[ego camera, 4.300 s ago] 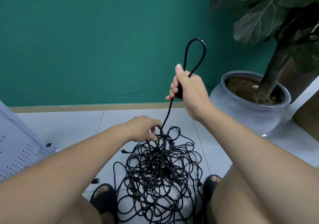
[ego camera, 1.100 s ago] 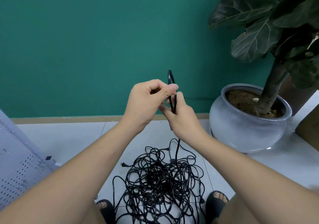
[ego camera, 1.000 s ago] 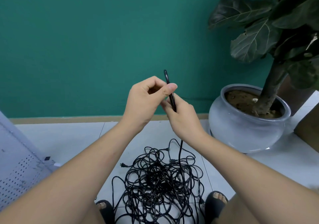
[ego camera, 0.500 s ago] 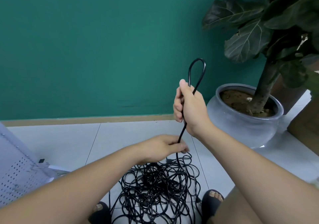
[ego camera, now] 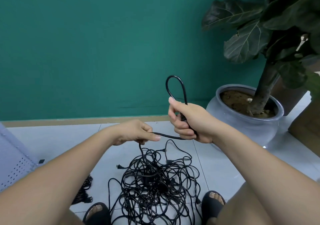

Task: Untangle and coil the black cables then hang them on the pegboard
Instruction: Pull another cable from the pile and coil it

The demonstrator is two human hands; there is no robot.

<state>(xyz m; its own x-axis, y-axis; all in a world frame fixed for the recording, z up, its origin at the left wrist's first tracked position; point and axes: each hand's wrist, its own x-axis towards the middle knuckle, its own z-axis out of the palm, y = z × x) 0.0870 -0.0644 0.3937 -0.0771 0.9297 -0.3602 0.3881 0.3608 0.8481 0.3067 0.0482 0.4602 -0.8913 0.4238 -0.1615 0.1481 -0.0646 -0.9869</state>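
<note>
Right hand (ego camera: pixel 187 120) grips cable loop (ego camera: pixel 175 87) upright, building coil; left hand (ego camera: pixel 136 132) pinches same cable (ego camera: pixel 168 136), feeding slack from tangled pile (ego camera: pixel 154 181) mid-floor between feet. Pegboard (ego camera: pixel 13 162) at floor's left edge.

My right hand (ego camera: pixel 190 120) sits high above the cable tangle (ego camera: pixel 155 181), fingers (ego camera: pixel 181 132) curled round a loop (ego camera: pixel 173 76). My left hand (ego camera: pixel 136 133), lower and nearer the tangle, pinches the strand (ego camera: pixel 166 135).
</note>
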